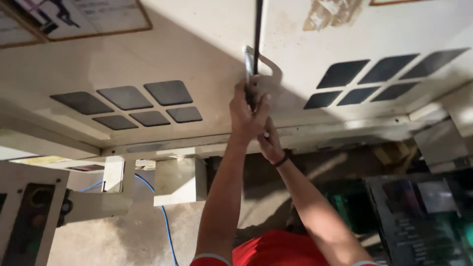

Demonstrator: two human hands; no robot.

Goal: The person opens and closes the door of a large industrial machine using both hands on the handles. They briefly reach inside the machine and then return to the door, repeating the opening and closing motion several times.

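Head view: two bare arms reach away from the camera toward a pair of cream-coloured machine doors (345,44) that meet at a dark vertical gap. The left hand (248,113) is closed in a fist around the lower end of a metal door handle (250,64), a pale bent bar fixed just beside the gap on the right-hand door. The right hand (270,143) sits just below and behind the left, touching it; its fingers curl inward, but what they grip is hidden by the left hand, so I cannot tell whether it holds anything. A dark band (282,160) circles the right wrist.

Each door carries a cluster of dark, slanted window panes (148,103), one group on the left door and one on the right. Below the doors runs a pale metal ledge (207,143). A blue cable (165,216) hangs down at lower left, near a cream box (180,180) mounted under the ledge. A red garment with a pale-edged sleeve (276,251) shows at the bottom edge.
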